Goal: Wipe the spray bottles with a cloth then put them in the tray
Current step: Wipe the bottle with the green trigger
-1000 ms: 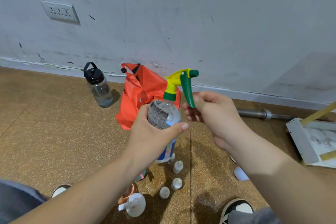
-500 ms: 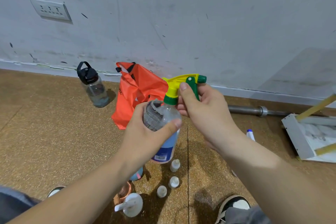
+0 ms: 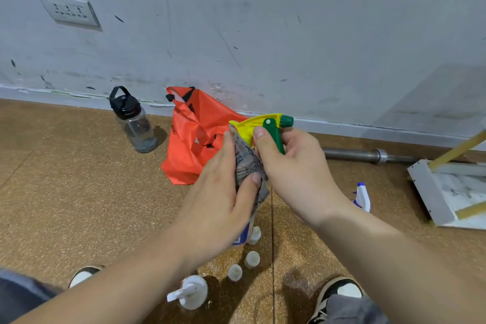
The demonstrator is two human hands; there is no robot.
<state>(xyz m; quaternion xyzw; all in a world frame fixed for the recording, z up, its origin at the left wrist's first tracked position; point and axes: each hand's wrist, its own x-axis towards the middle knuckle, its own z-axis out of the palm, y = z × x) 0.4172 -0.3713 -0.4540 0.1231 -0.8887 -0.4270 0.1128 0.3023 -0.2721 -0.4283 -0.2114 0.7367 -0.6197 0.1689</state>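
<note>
Clearly the spray bottle is light, smooth plastic and could slip; its stiff yellow-and-green trigger head looks the surest hold. The right hand closes around that head, while the left hand presses the soft cloth around the body below. Beyond the bottle to the right lies the white tray; small bottles stand beneath it.

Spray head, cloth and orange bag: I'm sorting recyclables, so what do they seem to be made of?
Spray head: looks like moulded hard plastic, smooth yellow and green with a slight sheen.
Cloth: seems a woven fabric, matt grey with a faint check, bunched in soft folds under the left hand.
Orange bag: probably thin plastic or a coated synthetic; it creases sharply and shines a little.
</note>
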